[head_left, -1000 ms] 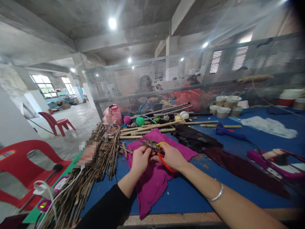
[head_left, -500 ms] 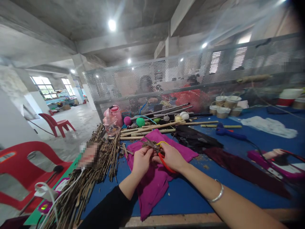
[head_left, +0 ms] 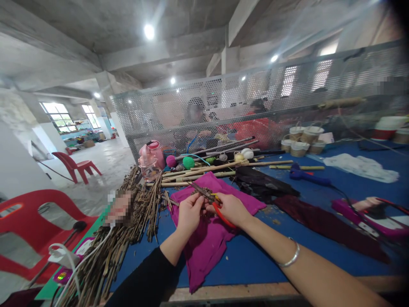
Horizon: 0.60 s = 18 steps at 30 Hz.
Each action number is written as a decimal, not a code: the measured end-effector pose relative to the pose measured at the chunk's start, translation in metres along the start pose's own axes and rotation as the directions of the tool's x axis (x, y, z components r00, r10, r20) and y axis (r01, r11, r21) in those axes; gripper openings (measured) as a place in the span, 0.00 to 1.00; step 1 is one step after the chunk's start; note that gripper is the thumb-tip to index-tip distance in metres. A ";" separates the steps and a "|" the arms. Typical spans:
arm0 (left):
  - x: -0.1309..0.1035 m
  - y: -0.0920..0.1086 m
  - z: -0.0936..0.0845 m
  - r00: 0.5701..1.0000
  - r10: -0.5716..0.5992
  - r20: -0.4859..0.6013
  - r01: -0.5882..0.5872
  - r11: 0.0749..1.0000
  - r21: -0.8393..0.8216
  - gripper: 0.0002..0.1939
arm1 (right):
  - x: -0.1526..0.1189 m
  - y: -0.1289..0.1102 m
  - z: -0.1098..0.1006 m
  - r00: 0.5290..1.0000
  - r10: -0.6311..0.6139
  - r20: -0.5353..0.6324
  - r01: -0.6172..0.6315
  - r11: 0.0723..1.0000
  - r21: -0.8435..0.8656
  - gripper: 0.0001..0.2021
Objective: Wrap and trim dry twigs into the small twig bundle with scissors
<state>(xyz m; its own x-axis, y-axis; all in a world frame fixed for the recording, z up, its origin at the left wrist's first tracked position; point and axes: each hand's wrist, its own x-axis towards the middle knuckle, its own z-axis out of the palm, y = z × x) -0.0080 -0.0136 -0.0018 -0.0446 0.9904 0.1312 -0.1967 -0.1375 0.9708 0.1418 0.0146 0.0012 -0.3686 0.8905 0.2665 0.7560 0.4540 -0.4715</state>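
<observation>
On the blue table lies a magenta cloth [head_left: 207, 251] with a small heap of brown plant bits [head_left: 209, 192] on it. My right hand [head_left: 230, 209] is wrapped round the red and yellow handles of scissors [head_left: 204, 192], whose blades point up and left over the heap. Just left of the blades, my left hand [head_left: 191, 209] pinches something small that I cannot make out. Both hands are close together above the cloth.
Many thin dry sticks [head_left: 118, 247] lie at the left. Behind the cloth are bamboo poles [head_left: 198, 172], yarn balls [head_left: 188, 162] and a pink jug [head_left: 151, 160]. To the right are dark cloths [head_left: 326, 221] and a blue glue gun [head_left: 308, 177]. Two people sit behind a mesh screen [head_left: 153, 111].
The scissor blades and the fingers have shifted slightly over the heap, and more of the brown bits shows between the hands. Both arms stay in nearly the same place.
</observation>
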 end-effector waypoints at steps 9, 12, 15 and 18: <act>0.000 -0.002 0.002 0.999 -0.033 0.036 0.036 0.997 -0.068 0.13 | -0.001 -0.003 0.000 0.998 -0.043 -0.034 0.043 0.999 -0.009 0.18; -0.002 0.000 0.003 0.999 -0.016 0.033 0.016 0.999 -0.029 0.14 | -0.001 -0.004 -0.002 1.000 -0.023 -0.017 0.023 1.000 -0.012 0.16; -0.002 0.001 0.003 1.000 -0.005 -0.005 0.005 1.000 -0.010 0.14 | -0.002 -0.003 -0.001 1.000 -0.020 -0.019 0.020 1.000 -0.013 0.15; -0.002 0.001 0.003 1.000 -0.006 -0.026 0.005 1.000 -0.016 0.14 | -0.001 -0.001 0.001 0.999 -0.016 -0.051 0.016 1.000 0.010 0.16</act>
<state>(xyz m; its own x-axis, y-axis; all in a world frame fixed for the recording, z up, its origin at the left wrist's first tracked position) -0.0056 -0.0156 -0.0009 -0.0690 0.9903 0.1205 -0.2126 -0.1326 0.9681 0.1408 0.0136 0.0001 -0.3521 0.8808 0.3167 0.7447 0.4685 -0.4753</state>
